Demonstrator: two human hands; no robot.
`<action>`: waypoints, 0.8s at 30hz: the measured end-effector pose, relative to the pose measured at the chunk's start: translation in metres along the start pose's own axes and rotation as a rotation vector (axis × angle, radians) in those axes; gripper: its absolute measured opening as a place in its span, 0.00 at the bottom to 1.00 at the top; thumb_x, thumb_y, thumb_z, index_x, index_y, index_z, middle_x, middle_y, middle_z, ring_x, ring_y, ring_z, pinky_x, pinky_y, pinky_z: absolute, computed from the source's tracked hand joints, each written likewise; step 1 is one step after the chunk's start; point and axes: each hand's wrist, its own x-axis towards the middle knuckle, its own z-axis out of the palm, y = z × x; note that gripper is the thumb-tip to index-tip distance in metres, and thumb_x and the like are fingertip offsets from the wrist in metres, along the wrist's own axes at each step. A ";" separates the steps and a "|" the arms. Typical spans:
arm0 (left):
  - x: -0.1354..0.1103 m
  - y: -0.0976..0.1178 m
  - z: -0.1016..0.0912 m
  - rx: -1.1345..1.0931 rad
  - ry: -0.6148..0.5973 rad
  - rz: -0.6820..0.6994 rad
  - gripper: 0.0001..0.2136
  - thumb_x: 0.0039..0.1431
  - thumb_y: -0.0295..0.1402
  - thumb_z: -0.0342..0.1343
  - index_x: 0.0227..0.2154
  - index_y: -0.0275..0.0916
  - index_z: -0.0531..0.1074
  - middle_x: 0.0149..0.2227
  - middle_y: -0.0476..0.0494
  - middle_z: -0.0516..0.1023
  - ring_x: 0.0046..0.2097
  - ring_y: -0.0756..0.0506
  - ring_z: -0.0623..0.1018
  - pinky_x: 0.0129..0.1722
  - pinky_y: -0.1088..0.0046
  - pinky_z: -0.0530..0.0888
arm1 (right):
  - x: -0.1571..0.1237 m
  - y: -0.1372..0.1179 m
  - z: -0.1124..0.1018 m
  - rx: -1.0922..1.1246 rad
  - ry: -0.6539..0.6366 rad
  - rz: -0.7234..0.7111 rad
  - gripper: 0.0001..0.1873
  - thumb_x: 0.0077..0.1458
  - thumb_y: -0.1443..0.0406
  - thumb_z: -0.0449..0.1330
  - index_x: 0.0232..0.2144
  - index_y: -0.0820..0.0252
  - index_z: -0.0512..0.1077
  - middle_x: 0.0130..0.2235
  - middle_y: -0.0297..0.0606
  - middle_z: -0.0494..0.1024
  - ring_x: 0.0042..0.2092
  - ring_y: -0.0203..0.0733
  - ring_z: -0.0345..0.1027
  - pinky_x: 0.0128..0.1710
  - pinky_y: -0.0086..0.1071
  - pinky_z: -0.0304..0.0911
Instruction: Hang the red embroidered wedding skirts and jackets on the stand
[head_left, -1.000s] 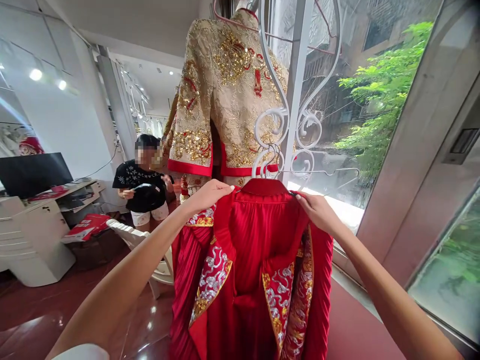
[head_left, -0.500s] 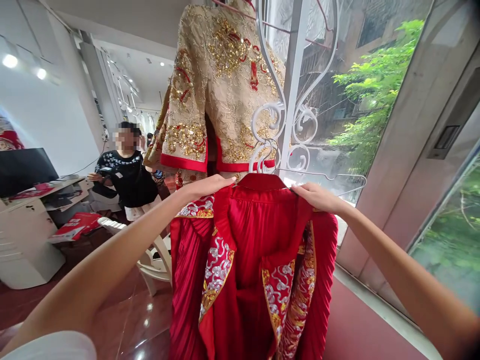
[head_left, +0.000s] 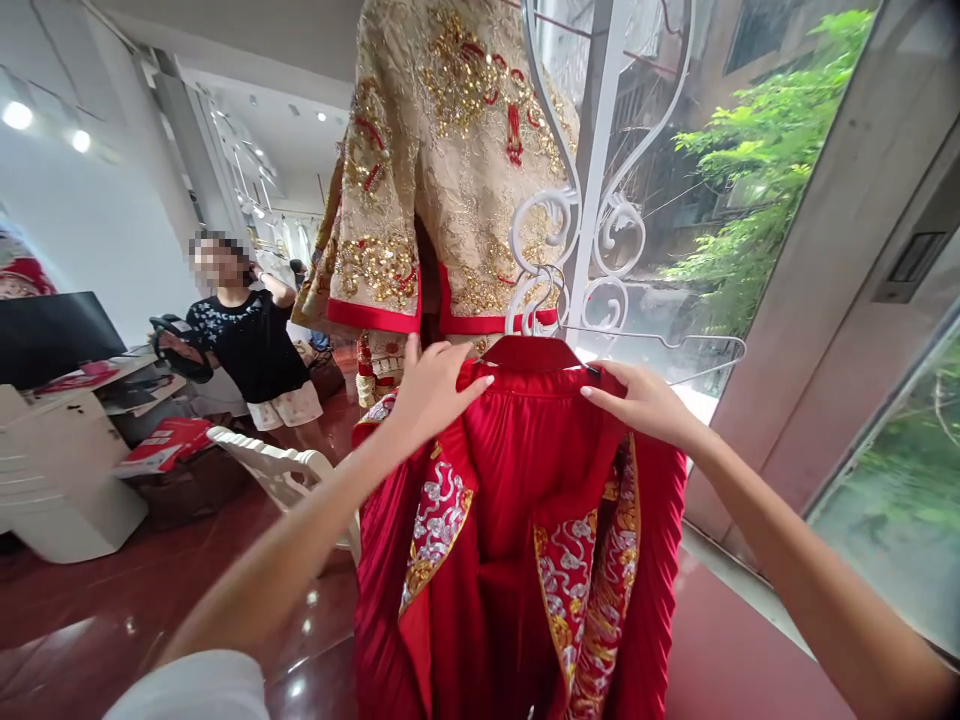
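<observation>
A red pleated skirt (head_left: 525, 500) with silver and gold embroidered panels hangs in front of me from a hanger hooked on a white scrolled metal stand (head_left: 592, 230). My left hand (head_left: 431, 390) lies over the left end of its waistband, fingers pressed on the cloth. My right hand (head_left: 645, 402) rests on the right end of the waistband, fingers closed over the fabric edge. Above the skirt hangs a gold embroidered jacket (head_left: 442, 170) with red trim.
A person in a black top (head_left: 251, 345) stands at the left by a white desk (head_left: 67, 470) with a dark monitor (head_left: 52, 335) and red papers. A white plastic chair (head_left: 277, 475) is behind my left arm. Glass window and frame (head_left: 832, 250) at right; glossy red floor (head_left: 90, 620).
My left hand has slid from the waistband's outer edge inward, now lying flat over its top. The person at the left has stood up straighter. My view shifted slightly.
</observation>
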 end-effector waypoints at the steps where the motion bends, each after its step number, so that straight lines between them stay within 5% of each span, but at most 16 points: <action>1: -0.024 0.009 0.008 0.054 0.168 -0.055 0.20 0.58 0.45 0.46 0.48 0.37 0.67 0.42 0.37 0.74 0.49 0.37 0.69 0.54 0.53 0.58 | -0.009 -0.003 0.006 -0.054 0.098 0.023 0.22 0.55 0.52 0.51 0.46 0.59 0.68 0.34 0.40 0.75 0.34 0.44 0.66 0.31 0.33 0.57; 4: -0.104 0.029 0.052 0.177 0.402 -0.205 0.27 0.56 0.41 0.50 0.58 0.40 0.54 0.57 0.32 0.62 0.60 0.34 0.58 0.59 0.45 0.44 | -0.035 -0.015 0.024 -0.222 0.324 0.063 0.31 0.54 0.53 0.53 0.56 0.61 0.59 0.45 0.48 0.73 0.42 0.53 0.66 0.39 0.41 0.60; 7: -0.165 0.024 0.107 0.222 0.335 -0.328 0.30 0.56 0.38 0.50 0.60 0.36 0.51 0.61 0.23 0.53 0.61 0.27 0.55 0.55 0.36 0.49 | -0.051 -0.031 0.041 -0.309 0.451 0.094 0.38 0.50 0.52 0.56 0.59 0.61 0.53 0.52 0.51 0.67 0.50 0.58 0.61 0.49 0.48 0.55; 10: -0.185 -0.006 0.138 0.165 0.298 -0.400 0.23 0.58 0.34 0.46 0.57 0.36 0.57 0.60 0.23 0.54 0.61 0.27 0.56 0.53 0.35 0.53 | -0.058 -0.043 0.055 -0.330 0.536 0.176 0.38 0.51 0.57 0.55 0.61 0.60 0.48 0.57 0.52 0.61 0.56 0.60 0.53 0.54 0.54 0.48; 16: -0.185 -0.056 0.113 0.058 0.400 -0.279 0.20 0.57 0.27 0.45 0.54 0.40 0.60 0.49 0.34 0.70 0.54 0.37 0.68 0.53 0.53 0.65 | -0.076 -0.040 0.083 -0.260 0.620 0.302 0.27 0.53 0.67 0.48 0.57 0.60 0.56 0.57 0.52 0.60 0.56 0.59 0.54 0.51 0.52 0.53; 19: -0.187 -0.048 0.097 0.009 0.452 -0.333 0.21 0.56 0.23 0.41 0.53 0.41 0.59 0.47 0.37 0.71 0.51 0.40 0.70 0.52 0.58 0.67 | -0.085 -0.035 0.101 -0.183 0.613 0.395 0.25 0.53 0.67 0.47 0.54 0.64 0.60 0.48 0.54 0.66 0.49 0.58 0.59 0.46 0.49 0.57; 24: -0.180 -0.025 0.094 0.040 0.599 -0.463 0.20 0.57 0.26 0.43 0.54 0.38 0.58 0.51 0.33 0.68 0.55 0.40 0.66 0.55 0.56 0.63 | -0.098 -0.039 0.133 -0.059 0.506 0.522 0.34 0.51 0.64 0.50 0.60 0.68 0.49 0.46 0.56 0.63 0.48 0.61 0.57 0.44 0.53 0.57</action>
